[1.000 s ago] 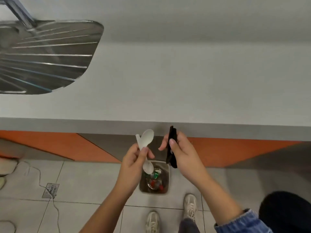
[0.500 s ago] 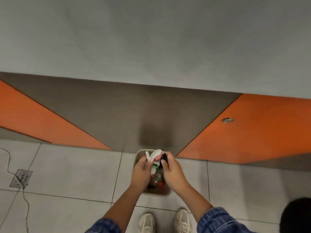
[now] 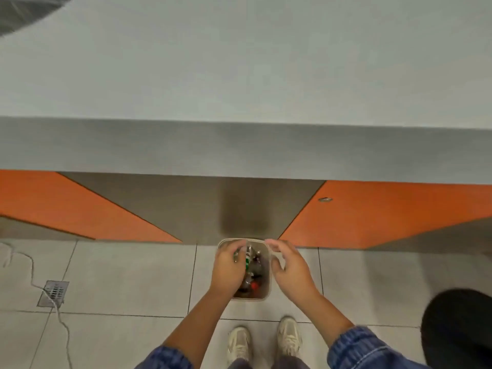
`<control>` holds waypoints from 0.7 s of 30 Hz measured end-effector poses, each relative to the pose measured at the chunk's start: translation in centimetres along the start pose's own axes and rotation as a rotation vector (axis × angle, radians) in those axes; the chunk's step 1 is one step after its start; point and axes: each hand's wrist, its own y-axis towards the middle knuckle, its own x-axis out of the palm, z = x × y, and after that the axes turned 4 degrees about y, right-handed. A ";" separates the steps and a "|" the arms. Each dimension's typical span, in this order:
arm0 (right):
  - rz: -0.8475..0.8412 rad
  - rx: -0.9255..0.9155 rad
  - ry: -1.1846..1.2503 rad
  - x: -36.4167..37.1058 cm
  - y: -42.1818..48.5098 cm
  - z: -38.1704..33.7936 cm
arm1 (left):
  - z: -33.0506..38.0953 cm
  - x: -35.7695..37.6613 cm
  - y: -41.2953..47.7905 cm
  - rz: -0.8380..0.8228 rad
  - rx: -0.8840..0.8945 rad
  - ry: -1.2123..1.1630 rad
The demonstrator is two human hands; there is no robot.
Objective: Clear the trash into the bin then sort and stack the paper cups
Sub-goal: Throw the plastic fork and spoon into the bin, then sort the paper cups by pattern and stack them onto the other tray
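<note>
Bin [image 3: 251, 298]: pale and open-topped, standing on the floor tiles [image 3: 127, 275] at lower centre of the frame, against the foot of the cabinet front [image 3: 386, 211].
Trash [image 3: 252, 274]: inside the bin, a blurred jumble of bottles with a green label and a red cap showing.
Left hand [image 3: 228, 267]: over the left half of the bin's mouth, back upward, fingers loosely curled downward, nothing seen held in them.
Right hand [image 3: 291, 267]: just over the bin's right rim, fingers spread and relaxed, holding nothing.
Sleeves [image 3: 354, 347]: blue denim, along the bottom edge.
Shoes [image 3: 239, 342]: a pale pair just below the bin.
Countertop [image 3: 239, 62]: grey, filling the upper half of the frame.
Cabinet front: orange and grey-brown panels under the countertop.
Floor drain [image 3: 53, 292]: lower left, with a thin cord [image 3: 64, 328] running across it.
Dark shape [image 3: 458, 328]: black and rounded, lower right; what it is cannot be told.
</note>
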 end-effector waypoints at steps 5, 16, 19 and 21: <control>0.243 -0.076 0.090 -8.6 -4.1 -6.6 | 10.8 -3.3 -4.6 -0.157 0.194 -0.034; 0.832 -0.109 0.141 -28.6 -12.3 -10.3 | 33.6 1.5 -11.8 -0.446 0.620 -0.038; 0.919 -0.057 0.160 -34.4 -15.4 -8.4 | 38.9 5.5 -14.2 -0.537 0.681 -0.032; 0.977 -0.029 0.186 -38.4 -17.6 -6.6 | 42.2 8.8 -16.0 -0.582 0.701 -0.028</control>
